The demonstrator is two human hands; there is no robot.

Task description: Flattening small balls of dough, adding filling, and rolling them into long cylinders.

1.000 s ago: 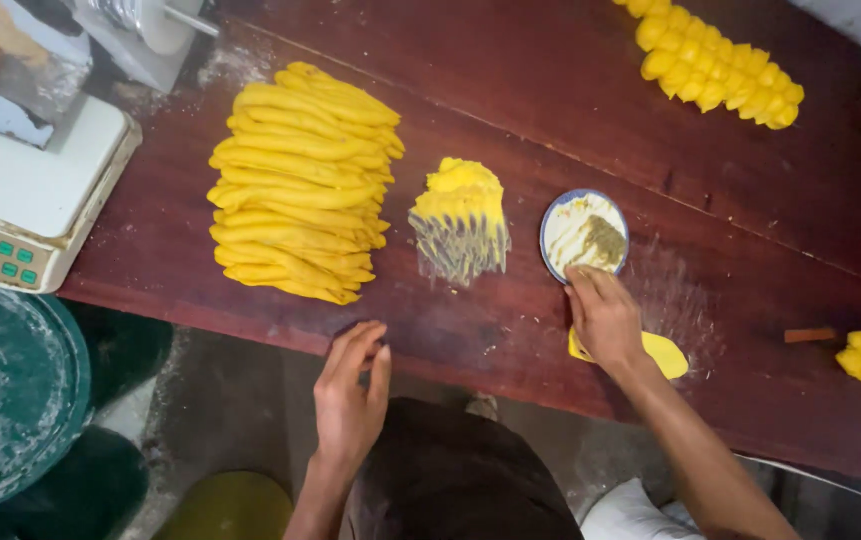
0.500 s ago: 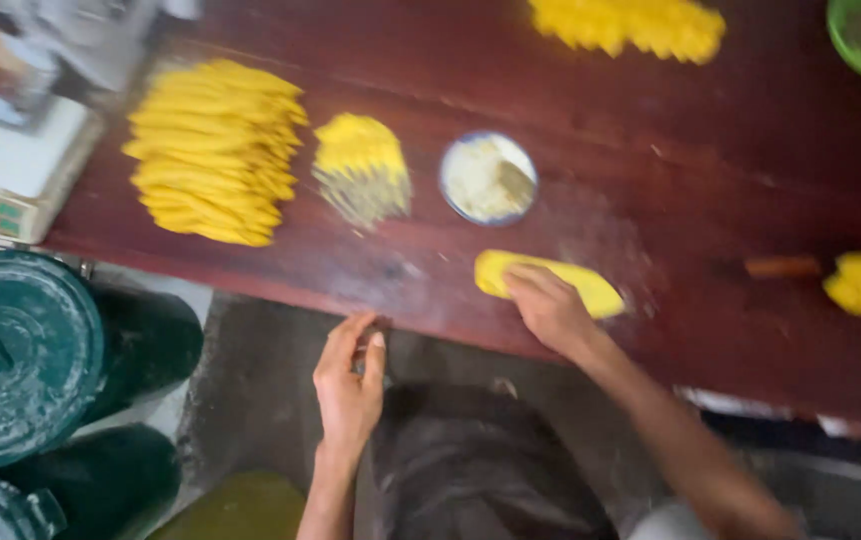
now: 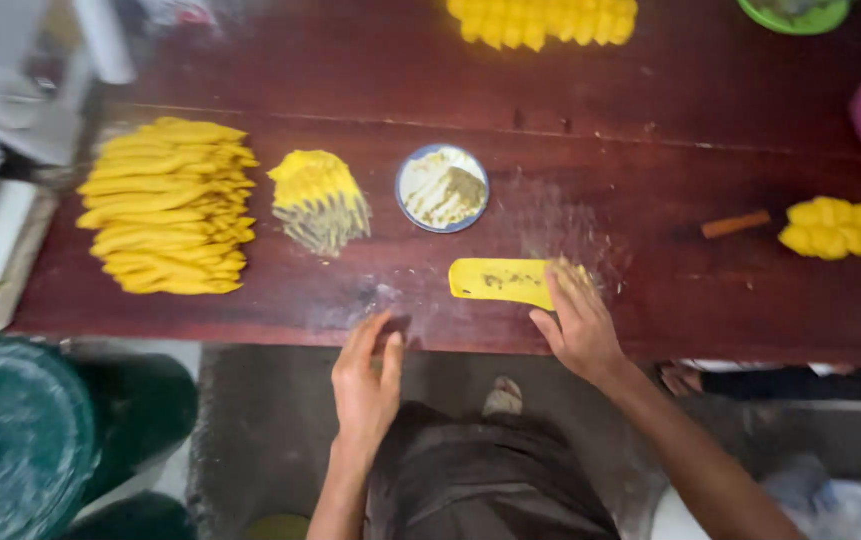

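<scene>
Right hand flat with fingers spread on the end of a yellow strip lying near the table's front edge below the bowl, left hand loose, empty, at the edge

Dark red wooden table, grey floor

Right hand slid yellow strip from bowl.
</scene>
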